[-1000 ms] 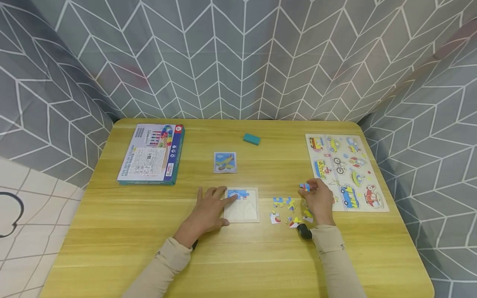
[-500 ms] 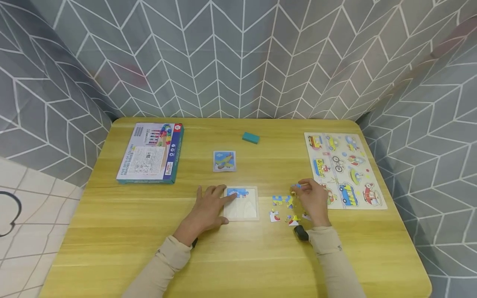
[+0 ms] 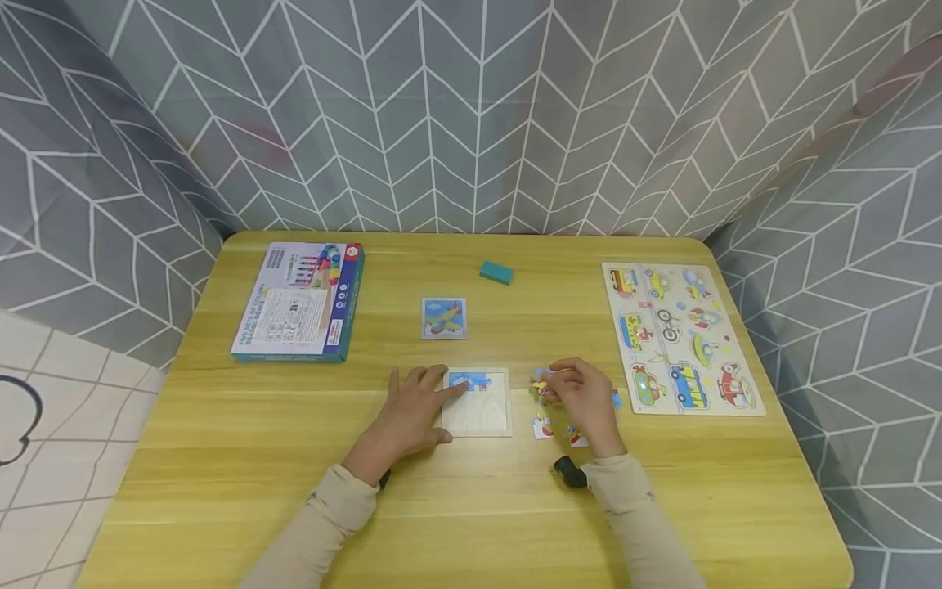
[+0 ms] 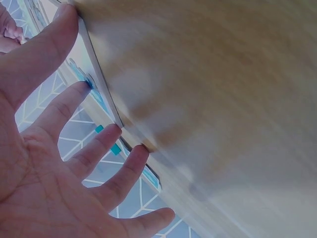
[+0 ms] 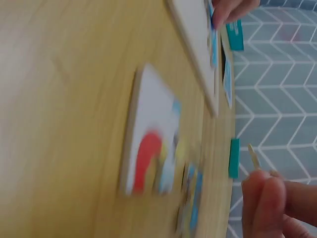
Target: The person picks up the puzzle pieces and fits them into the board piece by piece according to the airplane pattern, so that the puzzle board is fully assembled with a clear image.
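Note:
My left hand (image 3: pixel 408 413) lies spread at the left edge of a shallow white puzzle tray (image 3: pixel 478 417). Its index fingertip touches joined blue jigsaw pieces (image 3: pixel 480 379) in the tray's upper left. The left wrist view shows the fingers (image 4: pixel 119 181) extended. My right hand (image 3: pixel 589 405) hovers over loose jigsaw pieces right of the tray, hiding some. Thumb and finger pinch a jigsaw piece, seen edge-on as a thin strip (image 5: pixel 254 156) in the right wrist view. Below the fingers lies a white piece with red (image 3: pixel 543 428); another red-and-white piece (image 3: pixel 578 437) is partly covered.
Beyond the tray lies a small airplane picture (image 3: pixel 444 319), with a teal block (image 3: pixel 496 273) farther back. A boxed bead set (image 3: pixel 298 303) is at the back left. A vehicle puzzle board (image 3: pixel 684 339) lies on the right. A patterned curtain (image 3: pixel 471 114) hangs behind the table.
My right hand has moved left, from beside the vehicle board to over the left loose pieces. A blue and red piece now shows to its right. My left hand stays put.

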Action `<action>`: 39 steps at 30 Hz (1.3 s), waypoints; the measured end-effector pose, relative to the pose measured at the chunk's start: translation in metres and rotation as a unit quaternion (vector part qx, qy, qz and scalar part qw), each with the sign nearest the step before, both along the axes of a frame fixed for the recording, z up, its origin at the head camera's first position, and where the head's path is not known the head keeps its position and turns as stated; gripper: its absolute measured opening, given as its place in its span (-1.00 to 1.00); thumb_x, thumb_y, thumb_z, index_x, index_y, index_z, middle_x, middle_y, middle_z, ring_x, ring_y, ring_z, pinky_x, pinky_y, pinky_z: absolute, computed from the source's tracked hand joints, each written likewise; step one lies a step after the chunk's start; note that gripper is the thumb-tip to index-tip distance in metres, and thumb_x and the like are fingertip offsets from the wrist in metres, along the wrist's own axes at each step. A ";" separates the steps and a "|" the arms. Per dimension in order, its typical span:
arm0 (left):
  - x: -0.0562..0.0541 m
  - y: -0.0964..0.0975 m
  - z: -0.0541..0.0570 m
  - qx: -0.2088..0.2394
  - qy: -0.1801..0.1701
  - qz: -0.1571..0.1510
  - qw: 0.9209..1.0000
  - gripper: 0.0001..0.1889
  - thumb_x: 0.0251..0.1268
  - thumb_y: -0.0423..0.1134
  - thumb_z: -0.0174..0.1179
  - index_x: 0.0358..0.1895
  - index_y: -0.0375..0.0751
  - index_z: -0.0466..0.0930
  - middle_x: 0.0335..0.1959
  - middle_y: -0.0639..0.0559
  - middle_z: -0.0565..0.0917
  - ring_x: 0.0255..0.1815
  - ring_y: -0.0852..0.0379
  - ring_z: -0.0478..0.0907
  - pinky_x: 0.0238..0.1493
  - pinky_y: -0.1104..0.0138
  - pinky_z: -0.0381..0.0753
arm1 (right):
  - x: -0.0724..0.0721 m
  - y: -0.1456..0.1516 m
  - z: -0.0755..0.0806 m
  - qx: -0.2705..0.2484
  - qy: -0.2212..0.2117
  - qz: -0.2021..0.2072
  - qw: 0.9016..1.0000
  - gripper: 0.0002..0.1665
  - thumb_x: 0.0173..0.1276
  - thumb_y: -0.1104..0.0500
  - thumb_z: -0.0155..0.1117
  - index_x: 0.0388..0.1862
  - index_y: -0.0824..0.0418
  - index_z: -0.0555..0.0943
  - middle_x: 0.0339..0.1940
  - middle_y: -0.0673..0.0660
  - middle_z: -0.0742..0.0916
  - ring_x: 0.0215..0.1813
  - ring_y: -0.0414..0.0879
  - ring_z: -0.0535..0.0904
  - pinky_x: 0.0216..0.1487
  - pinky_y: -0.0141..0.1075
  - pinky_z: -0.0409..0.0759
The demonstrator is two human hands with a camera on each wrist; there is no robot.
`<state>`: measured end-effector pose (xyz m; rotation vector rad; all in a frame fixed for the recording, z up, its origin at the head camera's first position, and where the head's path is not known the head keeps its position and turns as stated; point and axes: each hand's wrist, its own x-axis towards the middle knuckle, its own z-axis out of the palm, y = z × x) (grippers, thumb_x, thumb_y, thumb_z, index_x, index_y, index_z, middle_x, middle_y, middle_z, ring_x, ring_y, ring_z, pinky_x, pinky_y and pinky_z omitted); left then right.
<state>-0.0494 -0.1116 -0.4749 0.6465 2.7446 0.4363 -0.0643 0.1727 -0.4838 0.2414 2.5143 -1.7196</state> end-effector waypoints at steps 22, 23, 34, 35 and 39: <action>-0.002 0.001 0.000 -0.007 0.002 0.000 1.000 -0.19 0.06 0.03 0.51 0.45 0.14 0.43 0.46 -0.15 0.29 0.43 -0.27 0.20 0.35 -0.44 -0.08 | -0.011 -0.052 -0.019 0.020 0.019 0.073 0.997 -0.86 0.31 0.26 0.43 -0.17 0.28 0.72 -0.42 0.09 0.75 -0.47 -0.09 0.67 -0.48 -0.37 0.60; -0.002 0.001 0.000 -0.008 0.002 0.000 1.000 -0.19 0.06 0.03 0.51 0.45 0.13 0.43 0.46 -0.15 0.29 0.43 -0.27 0.20 0.35 -0.44 -0.08 | -0.011 -0.053 -0.019 0.026 0.019 0.073 0.997 -0.85 0.32 0.25 0.44 -0.17 0.28 0.72 -0.42 0.08 0.74 -0.46 -0.09 0.67 -0.46 -0.36 0.61; -0.002 0.000 -0.001 -0.013 0.009 -0.002 1.000 -0.20 0.04 0.04 0.52 0.43 0.13 0.46 0.45 -0.15 0.30 0.42 -0.28 0.21 0.33 -0.44 -0.02 | -0.013 -0.065 -0.019 0.121 0.082 0.087 0.985 -0.86 0.33 0.25 0.42 -0.18 0.29 0.71 -0.44 0.06 0.74 -0.47 -0.13 0.58 -0.44 -0.26 0.58; -0.001 0.000 -0.001 -0.013 0.010 -0.002 1.000 -0.20 0.04 0.04 0.52 0.43 0.13 0.46 0.45 -0.15 0.30 0.42 -0.28 0.21 0.33 -0.44 -0.01 | -0.013 -0.066 -0.019 0.130 0.087 0.087 0.984 -0.86 0.33 0.25 0.42 -0.19 0.29 0.71 -0.45 0.06 0.74 -0.49 -0.14 0.58 -0.46 -0.27 0.57; -0.002 0.000 0.000 -0.012 0.011 -0.002 1.000 -0.21 0.04 0.04 0.52 0.43 0.13 0.46 0.44 -0.15 0.31 0.41 -0.28 0.22 0.32 -0.45 0.00 | -0.013 -0.069 -0.019 0.162 0.109 0.089 0.977 -0.88 0.30 0.27 0.44 -0.23 0.30 0.71 -0.49 0.05 0.74 -0.51 -0.16 0.56 -0.48 -0.29 0.55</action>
